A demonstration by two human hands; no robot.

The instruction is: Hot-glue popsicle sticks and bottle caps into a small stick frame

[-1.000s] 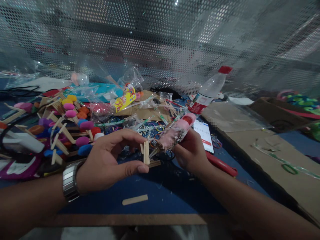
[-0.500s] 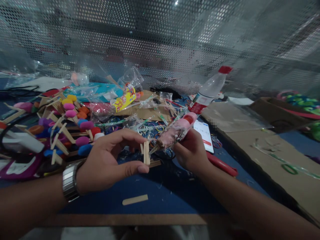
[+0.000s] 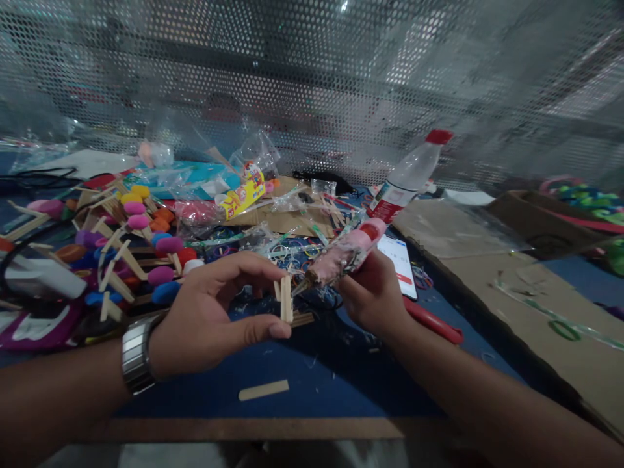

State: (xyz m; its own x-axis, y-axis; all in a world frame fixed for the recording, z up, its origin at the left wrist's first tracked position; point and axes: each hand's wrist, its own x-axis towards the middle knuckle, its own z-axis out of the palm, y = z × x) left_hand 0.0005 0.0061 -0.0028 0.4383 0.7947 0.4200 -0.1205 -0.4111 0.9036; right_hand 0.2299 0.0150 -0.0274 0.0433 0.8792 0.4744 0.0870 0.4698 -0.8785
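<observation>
Between the thumb and fingertips of my left hand [image 3: 209, 315] a small piece made of wooden craft sticks [image 3: 286, 300] is pinched upright. My right hand [image 3: 374, 296] is wrapped round a worn pink hot glue gun [image 3: 338, 259], its grip mostly hidden by the fingers. The gun's nozzle points left, with its tip at the right edge of the sticks; whether it touches cannot be made out. Below the hands a single craft stick [image 3: 264, 390] lies on the blue table [image 3: 336, 396]. More short sticks [image 3: 303, 319] lie behind the held piece.
Stick pieces with coloured foam ends [image 3: 141, 260] are heaped at left. A plastic bottle [image 3: 407, 175], a phone [image 3: 402, 263] and a red-handled tool [image 3: 433, 322] are near my right hand. Cardboard [image 3: 517, 305] covers the right side. A perforated metal panel [image 3: 312, 84] stands behind.
Both hands keep almost the same place and grip. The glue gun's nozzle has shifted very slightly upward beside the sticks.
</observation>
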